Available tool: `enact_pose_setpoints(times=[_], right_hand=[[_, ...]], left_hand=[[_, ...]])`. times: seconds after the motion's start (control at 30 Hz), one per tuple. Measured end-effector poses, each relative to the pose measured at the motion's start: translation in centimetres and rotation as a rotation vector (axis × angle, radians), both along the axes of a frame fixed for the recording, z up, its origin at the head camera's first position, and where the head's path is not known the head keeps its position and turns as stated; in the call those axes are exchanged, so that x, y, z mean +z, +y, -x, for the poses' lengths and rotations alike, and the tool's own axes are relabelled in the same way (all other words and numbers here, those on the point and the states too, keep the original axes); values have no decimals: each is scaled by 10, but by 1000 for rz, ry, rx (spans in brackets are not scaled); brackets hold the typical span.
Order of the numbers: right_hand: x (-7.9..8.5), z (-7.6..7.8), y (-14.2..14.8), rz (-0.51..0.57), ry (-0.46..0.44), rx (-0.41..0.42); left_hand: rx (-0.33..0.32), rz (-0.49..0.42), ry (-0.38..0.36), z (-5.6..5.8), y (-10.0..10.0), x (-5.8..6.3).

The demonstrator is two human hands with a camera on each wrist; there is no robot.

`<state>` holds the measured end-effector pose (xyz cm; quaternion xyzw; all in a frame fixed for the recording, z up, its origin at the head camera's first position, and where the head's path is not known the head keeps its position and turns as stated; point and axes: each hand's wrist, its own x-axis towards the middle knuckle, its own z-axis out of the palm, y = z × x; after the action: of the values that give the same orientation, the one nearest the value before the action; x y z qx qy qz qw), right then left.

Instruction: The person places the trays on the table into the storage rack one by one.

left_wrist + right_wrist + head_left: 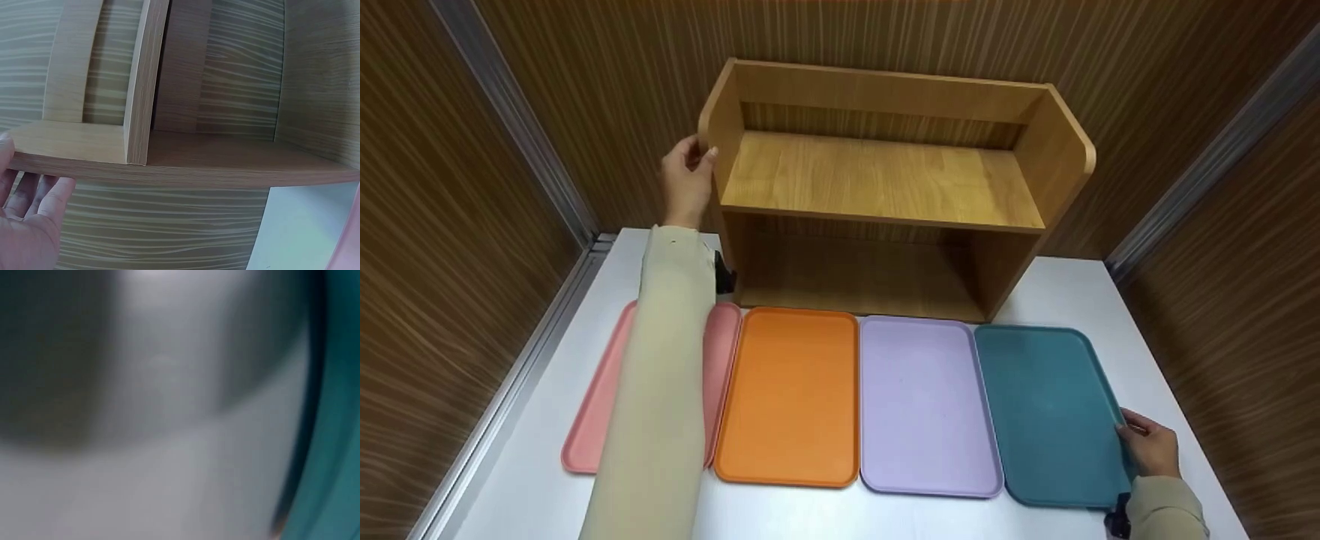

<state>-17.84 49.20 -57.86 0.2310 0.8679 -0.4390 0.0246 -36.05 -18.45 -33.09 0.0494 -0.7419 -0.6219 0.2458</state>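
1. Left side panel of wooden shelf (885, 176) is gripped at its front edge by left hand (688, 184); right rim of teal tray (1050, 416) is pinched by right hand (1153, 448).
2. Left fingers, partly hidden in head view, are seen against the panel's outer face in left wrist view. Right wrist view is blurred; the tray's side wall is shown.
3. Left arm is extended over pink tray (724, 352); right hand is held low, near white table's (1072, 281) right edge. Teal tray is placed rightmost, before the shelf.

Left hand (688, 184) gripping, arm (660, 382) outstretched; right hand (1153, 448) (nearer body) pinching.
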Motion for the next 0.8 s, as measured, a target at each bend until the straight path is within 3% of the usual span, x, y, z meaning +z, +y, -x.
enact_pose_setpoints(times=[0.2, 0.53, 0.8], right_hand=[[8, -2, 5, 106, -36, 22], [20, 0, 8, 133, -42, 18], [31, -3, 15, 246, -86, 22]], left_hand=[[-3, -20, -13, -1, 0, 1], [0, -20, -30, 0, 0, -1], [5, -25, -38, 1, 0, -1]])
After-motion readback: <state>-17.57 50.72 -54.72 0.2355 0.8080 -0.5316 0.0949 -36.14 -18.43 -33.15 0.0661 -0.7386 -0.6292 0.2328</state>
